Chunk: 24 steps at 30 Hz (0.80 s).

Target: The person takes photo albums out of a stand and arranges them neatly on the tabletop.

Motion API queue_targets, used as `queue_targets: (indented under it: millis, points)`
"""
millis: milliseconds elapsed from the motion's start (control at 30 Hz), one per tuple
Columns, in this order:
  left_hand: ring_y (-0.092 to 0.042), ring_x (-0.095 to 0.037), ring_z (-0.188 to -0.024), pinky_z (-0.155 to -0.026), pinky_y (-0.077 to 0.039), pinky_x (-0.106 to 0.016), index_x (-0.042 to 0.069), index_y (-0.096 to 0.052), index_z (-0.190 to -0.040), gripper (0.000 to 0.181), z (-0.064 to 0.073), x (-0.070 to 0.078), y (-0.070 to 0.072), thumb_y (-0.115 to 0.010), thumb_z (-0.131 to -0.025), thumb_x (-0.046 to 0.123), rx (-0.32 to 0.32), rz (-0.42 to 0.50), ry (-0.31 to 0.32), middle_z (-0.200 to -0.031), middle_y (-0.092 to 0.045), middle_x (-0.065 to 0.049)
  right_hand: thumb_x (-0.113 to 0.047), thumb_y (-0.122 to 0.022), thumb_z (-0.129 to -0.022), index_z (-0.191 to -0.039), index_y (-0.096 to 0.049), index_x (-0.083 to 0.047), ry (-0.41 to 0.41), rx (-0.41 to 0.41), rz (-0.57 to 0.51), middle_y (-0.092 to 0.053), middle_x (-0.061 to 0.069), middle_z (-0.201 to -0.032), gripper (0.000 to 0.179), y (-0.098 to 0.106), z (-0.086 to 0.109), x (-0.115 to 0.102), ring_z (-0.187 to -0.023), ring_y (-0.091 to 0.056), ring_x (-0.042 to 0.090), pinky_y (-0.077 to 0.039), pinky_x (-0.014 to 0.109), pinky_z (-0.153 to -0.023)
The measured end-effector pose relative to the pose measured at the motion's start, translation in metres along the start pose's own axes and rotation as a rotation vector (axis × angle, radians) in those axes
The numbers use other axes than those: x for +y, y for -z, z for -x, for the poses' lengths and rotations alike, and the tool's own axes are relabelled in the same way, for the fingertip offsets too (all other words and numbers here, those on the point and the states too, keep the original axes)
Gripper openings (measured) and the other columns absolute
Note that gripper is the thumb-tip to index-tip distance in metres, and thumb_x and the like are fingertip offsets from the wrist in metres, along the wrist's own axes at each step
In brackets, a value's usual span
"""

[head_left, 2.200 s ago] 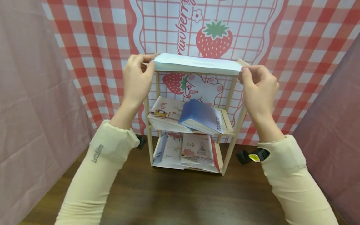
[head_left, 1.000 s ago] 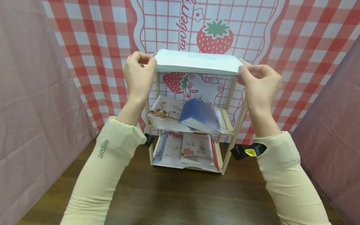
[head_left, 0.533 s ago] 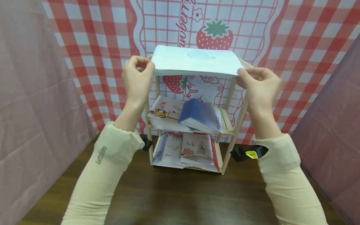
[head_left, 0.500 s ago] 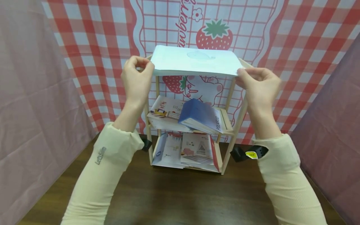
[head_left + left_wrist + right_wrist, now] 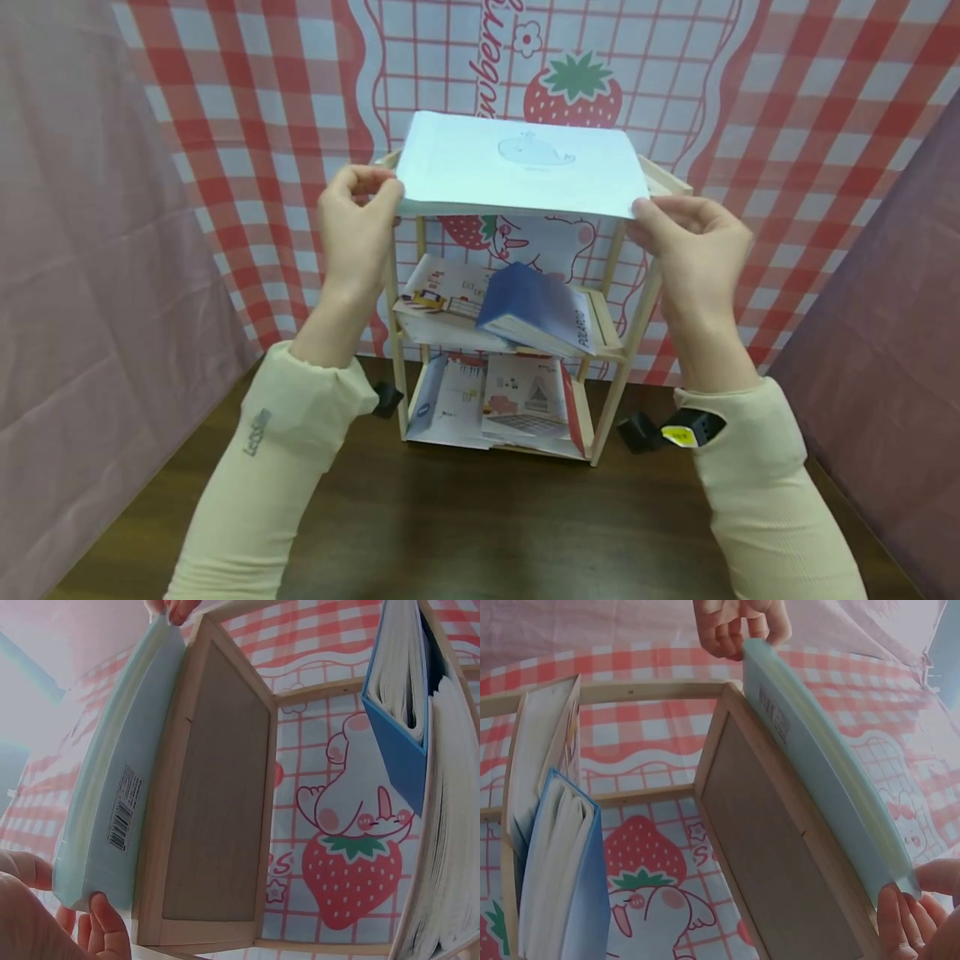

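Note:
A pale mint book with a small whale drawing on its cover spans the top of a wooden shelf rack. My left hand pinches its near left corner between thumb and fingers. At the near right corner, my right hand does the same. The left wrist view shows the book's underside with a barcode, just above the top board. In the right wrist view the book bows slightly between the two hands, fingers curled under its edge.
On the middle shelf a blue album marked POLAROID leans over a picture-covered album. Several more lie on the bottom shelf. A red-checked strawberry cloth hangs close behind; pink cloth flanks both sides. Dark wooden tabletop in front.
The book's near edge has come down and toward me, and its cover has tipped into view, showing the whale drawing. Both hands have moved slightly lower with it, keeping their pinch.

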<state>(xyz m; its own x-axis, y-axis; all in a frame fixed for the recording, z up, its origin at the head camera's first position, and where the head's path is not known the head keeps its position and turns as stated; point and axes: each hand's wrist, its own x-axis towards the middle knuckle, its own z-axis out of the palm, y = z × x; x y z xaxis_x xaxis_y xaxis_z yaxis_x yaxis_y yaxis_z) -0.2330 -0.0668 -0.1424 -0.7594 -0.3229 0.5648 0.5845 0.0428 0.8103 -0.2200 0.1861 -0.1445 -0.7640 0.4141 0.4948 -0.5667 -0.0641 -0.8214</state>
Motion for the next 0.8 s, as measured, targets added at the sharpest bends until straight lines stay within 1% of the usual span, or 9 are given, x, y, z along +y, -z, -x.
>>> queue_targets:
  millis: [67, 167, 233, 400, 500, 700, 800]
  points:
    - [-0.045, -0.012, -0.068, -0.066, -0.044, -0.028, 0.000, -0.053, -0.094, 0.015, -0.003, -0.006, 0.001, -0.050, -0.080, 0.006, -0.005, 0.030, 0.013, -0.091, -0.048, -0.004, -0.014, -0.074, -0.062, -0.085, -0.061, 0.002, -0.011, -0.001, -0.011, -0.058, 0.011, -0.082, 0.031, 0.001, 0.001, 0.001, -0.073, -0.062, 0.021, -0.047, 0.026, -0.074]
    - [-0.046, -0.013, -0.073, -0.066, -0.044, -0.029, 0.002, -0.053, -0.097, 0.018, -0.008, -0.014, 0.001, -0.051, -0.080, 0.006, -0.020, 0.064, 0.037, -0.095, -0.048, -0.005, -0.012, -0.074, -0.062, -0.085, -0.060, 0.002, -0.025, -0.002, -0.025, -0.058, 0.011, -0.079, 0.030, 0.002, 0.002, 0.002, -0.073, -0.062, 0.021, -0.048, 0.026, -0.072]
    - [-0.047, -0.014, -0.074, -0.067, -0.044, -0.029, 0.002, -0.053, -0.100, 0.021, -0.009, -0.017, 0.002, -0.051, -0.080, 0.006, -0.032, 0.086, 0.060, -0.098, -0.048, -0.006, -0.011, -0.074, -0.061, -0.085, -0.060, 0.002, -0.034, -0.004, -0.040, -0.057, 0.011, -0.078, 0.030, 0.002, 0.002, 0.002, -0.074, -0.062, 0.022, -0.048, 0.026, -0.071]
    - [-0.048, -0.016, -0.069, -0.066, -0.044, -0.027, 0.005, -0.054, -0.107, 0.027, -0.007, -0.018, 0.004, -0.052, -0.080, 0.006, -0.046, 0.091, 0.103, -0.099, -0.050, -0.007, -0.013, -0.074, -0.062, -0.089, -0.059, 0.001, -0.054, -0.018, -0.015, -0.057, 0.010, -0.081, 0.035, 0.004, 0.003, 0.005, -0.075, -0.061, 0.021, -0.048, 0.025, -0.069]
    - [-0.049, -0.018, -0.068, -0.065, -0.044, -0.026, 0.005, -0.054, -0.109, 0.030, -0.004, -0.018, 0.005, -0.052, -0.080, 0.006, -0.053, 0.087, 0.109, -0.098, -0.052, -0.008, -0.015, -0.074, -0.062, -0.094, -0.059, 0.001, -0.063, -0.032, 0.002, -0.058, 0.010, -0.086, 0.039, 0.005, 0.004, 0.008, -0.076, -0.062, 0.020, -0.048, 0.025, -0.070]
    - [-0.052, -0.018, -0.078, -0.070, -0.045, -0.028, 0.003, -0.052, -0.113, 0.033, -0.001, -0.020, 0.006, -0.052, -0.080, 0.007, -0.075, 0.104, 0.137, -0.102, -0.055, -0.010, -0.017, -0.074, -0.062, -0.100, -0.059, 0.001, -0.104, -0.051, 0.003, -0.058, 0.011, -0.095, 0.044, 0.009, 0.006, 0.010, -0.081, -0.061, 0.021, -0.047, 0.023, -0.072]
    - [-0.053, -0.017, -0.087, -0.075, -0.045, -0.026, 0.004, -0.052, -0.113, 0.033, 0.000, -0.021, 0.007, -0.054, -0.080, 0.009, -0.089, 0.102, 0.148, -0.106, -0.055, -0.010, -0.018, -0.074, -0.062, -0.102, -0.059, 0.000, -0.136, -0.059, -0.002, -0.057, 0.011, -0.098, 0.046, 0.010, 0.006, 0.012, -0.083, -0.061, 0.021, -0.047, 0.023, -0.072]
